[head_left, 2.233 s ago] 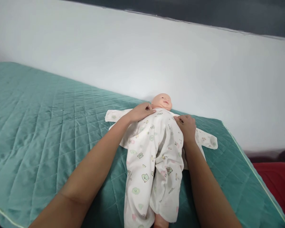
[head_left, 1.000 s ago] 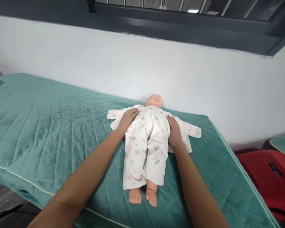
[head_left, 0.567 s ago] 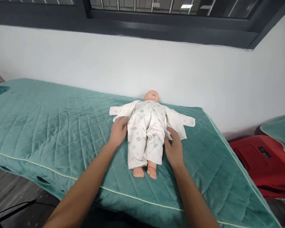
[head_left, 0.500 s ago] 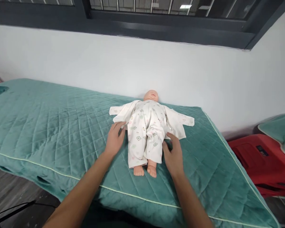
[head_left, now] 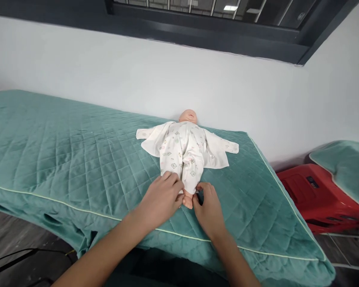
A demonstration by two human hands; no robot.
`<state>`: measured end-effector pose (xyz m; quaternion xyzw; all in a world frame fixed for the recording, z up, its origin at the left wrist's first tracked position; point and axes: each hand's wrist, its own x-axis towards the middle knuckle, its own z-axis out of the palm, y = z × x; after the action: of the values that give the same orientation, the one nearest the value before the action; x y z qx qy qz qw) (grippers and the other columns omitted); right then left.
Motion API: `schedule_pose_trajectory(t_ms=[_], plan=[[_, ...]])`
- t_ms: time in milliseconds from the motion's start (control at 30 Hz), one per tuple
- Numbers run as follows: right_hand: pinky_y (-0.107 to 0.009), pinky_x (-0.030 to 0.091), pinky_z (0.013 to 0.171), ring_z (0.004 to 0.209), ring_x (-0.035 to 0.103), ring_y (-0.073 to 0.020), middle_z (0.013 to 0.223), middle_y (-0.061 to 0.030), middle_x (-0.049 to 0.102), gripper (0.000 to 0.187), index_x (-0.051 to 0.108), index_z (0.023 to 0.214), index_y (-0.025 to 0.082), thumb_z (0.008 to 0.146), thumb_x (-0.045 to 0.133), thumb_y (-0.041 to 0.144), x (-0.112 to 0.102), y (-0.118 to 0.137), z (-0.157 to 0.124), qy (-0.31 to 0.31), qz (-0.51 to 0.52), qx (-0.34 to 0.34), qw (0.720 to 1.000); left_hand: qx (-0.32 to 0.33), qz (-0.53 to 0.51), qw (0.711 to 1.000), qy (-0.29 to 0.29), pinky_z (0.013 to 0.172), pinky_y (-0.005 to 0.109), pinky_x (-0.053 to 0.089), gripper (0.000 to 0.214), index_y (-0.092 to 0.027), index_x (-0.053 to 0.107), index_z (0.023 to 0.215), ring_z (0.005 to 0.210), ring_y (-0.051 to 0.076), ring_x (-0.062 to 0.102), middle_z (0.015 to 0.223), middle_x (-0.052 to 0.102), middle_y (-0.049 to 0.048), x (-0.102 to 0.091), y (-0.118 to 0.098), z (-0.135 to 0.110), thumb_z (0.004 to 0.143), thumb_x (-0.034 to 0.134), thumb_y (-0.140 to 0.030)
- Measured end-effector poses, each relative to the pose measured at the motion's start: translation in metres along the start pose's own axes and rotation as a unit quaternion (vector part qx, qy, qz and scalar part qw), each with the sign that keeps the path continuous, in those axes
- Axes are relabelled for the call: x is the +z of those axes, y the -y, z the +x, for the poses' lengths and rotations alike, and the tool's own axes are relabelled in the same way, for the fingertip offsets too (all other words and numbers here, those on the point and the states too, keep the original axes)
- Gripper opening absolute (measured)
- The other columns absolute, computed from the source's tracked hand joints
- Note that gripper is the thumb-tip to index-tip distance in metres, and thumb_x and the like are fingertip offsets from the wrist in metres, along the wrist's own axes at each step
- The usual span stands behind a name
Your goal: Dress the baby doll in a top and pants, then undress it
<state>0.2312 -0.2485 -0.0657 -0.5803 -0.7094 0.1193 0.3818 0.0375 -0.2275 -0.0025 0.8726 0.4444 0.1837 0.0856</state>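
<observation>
A baby doll (head_left: pixel 188 116) lies on its back on a green quilted bed cover (head_left: pixel 86 159). Patterned white trousers (head_left: pixel 193 159) cover its body and legs, and a white long-sleeved top (head_left: pixel 217 151) spreads open at both sides. My left hand (head_left: pixel 163 197) curls over the lower end of the left trouser leg and hides the foot there. At the other leg's cuff, my right hand (head_left: pixel 209 207) has its thumb and bent fingers closed against the hem. Between my hands shows one bare doll foot (head_left: pixel 188 200).
A white wall (head_left: pixel 107 67) rises behind the bed, below a dark window frame (head_left: pixel 197 36). Right of the bed stands a red plastic object (head_left: pixel 317 195) partly under green cloth (head_left: pixel 347 167). Black cables (head_left: pixel 20 255) run near the floor at lower left.
Both hands have come down from beside the doll's hips to its trouser cuffs, the left moving rightward. Their fingers have closed in on the cuffs. The camera view has shifted slightly.
</observation>
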Motion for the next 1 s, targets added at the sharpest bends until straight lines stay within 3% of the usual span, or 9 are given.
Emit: schedule_pose_trajectory(t_ms=[100, 300, 400, 533, 700, 833, 1000], plan=[[-0.041, 0.045, 0.083, 0.092, 0.054, -0.0241, 0.096, -0.0053, 0.060, 0.014, 0.055, 0.096, 0.022, 0.088, 0.051, 0.011, -0.001, 0.001, 0.002, 0.011, -0.003, -0.007, 1.000, -0.011, 0.045, 0.998, 0.041, 0.079, 0.039, 0.053, 0.007, -0.018, 0.066, 0.088, 0.100, 0.027, 0.058, 0.099, 0.062, 0.0079, -0.001, -0.003, 0.011, 0.087, 0.059, -0.017], [-0.032, 0.043, 0.070, 0.075, 0.053, -0.0170, 0.081, 0.0003, 0.055, 0.013, 0.054, 0.083, 0.023, 0.092, 0.050, 0.014, -0.019, 0.011, -0.004, 0.037, 0.128, -0.020, 0.991, -0.013, 0.136, 0.988, 0.077, 0.072, 0.039, 0.053, 0.013, -0.017, 0.067, 0.093, 0.100, 0.030, 0.061, 0.105, 0.064, 0.0121, -0.005, -0.010, 0.019, 0.083, 0.063, -0.011], [-0.031, 0.043, 0.071, 0.075, 0.054, -0.0166, 0.080, 0.0006, 0.055, 0.014, 0.053, 0.082, 0.023, 0.095, 0.051, 0.018, -0.028, 0.016, -0.006, 0.031, 0.149, -0.014, 0.988, 0.007, 0.111, 0.993, 0.044, 0.073, 0.038, 0.051, 0.010, -0.019, 0.066, 0.091, 0.094, 0.027, 0.061, 0.097, 0.064, 0.0087, -0.012, -0.009, 0.007, 0.084, 0.062, -0.011], [-0.031, 0.043, 0.070, 0.074, 0.053, -0.0166, 0.078, 0.0005, 0.053, 0.016, 0.053, 0.081, 0.023, 0.097, 0.053, 0.025, -0.038, 0.024, -0.006, 0.020, 0.160, -0.010, 0.987, 0.015, 0.029, 0.998, -0.048, 0.075, 0.035, 0.048, 0.018, -0.021, 0.065, 0.092, 0.086, 0.020, 0.057, 0.094, 0.062, 0.0051, -0.025, -0.001, -0.024, 0.096, 0.049, -0.013], [-0.031, 0.044, 0.068, 0.072, 0.053, -0.0164, 0.077, 0.0006, 0.054, 0.018, 0.053, 0.079, 0.023, 0.097, 0.055, 0.028, -0.041, 0.034, -0.001, 0.018, 0.164, -0.018, 0.986, 0.025, -0.033, 0.999, -0.020, 0.078, 0.036, 0.046, 0.022, -0.022, 0.065, 0.094, 0.087, 0.020, 0.055, 0.094, 0.062, 0.0045, -0.033, -0.001, -0.045, 0.103, 0.046, -0.028], [-0.031, 0.044, 0.068, 0.071, 0.053, -0.0162, 0.075, 0.0009, 0.055, 0.018, 0.053, 0.078, 0.024, 0.096, 0.056, 0.025, -0.040, 0.037, 0.003, 0.020, 0.176, -0.022, 0.984, 0.010, -0.079, 0.996, -0.045, 0.081, 0.037, 0.048, 0.017, -0.022, 0.063, 0.096, 0.091, 0.019, 0.056, 0.098, 0.064, 0.0040, -0.023, -0.014, -0.031, 0.101, 0.050, -0.031], [-0.031, 0.047, 0.071, 0.074, 0.056, -0.0165, 0.079, 0.0001, 0.057, 0.015, 0.055, 0.081, 0.024, 0.096, 0.057, 0.022, -0.044, 0.039, 0.003, 0.025, 0.177, -0.023, 0.984, -0.025, -0.052, 0.996, -0.062, 0.083, 0.040, 0.050, 0.014, -0.022, 0.062, 0.096, 0.094, 0.023, 0.058, 0.098, 0.065, 0.0054, 0.002, -0.026, -0.007, 0.097, 0.057, -0.034]])
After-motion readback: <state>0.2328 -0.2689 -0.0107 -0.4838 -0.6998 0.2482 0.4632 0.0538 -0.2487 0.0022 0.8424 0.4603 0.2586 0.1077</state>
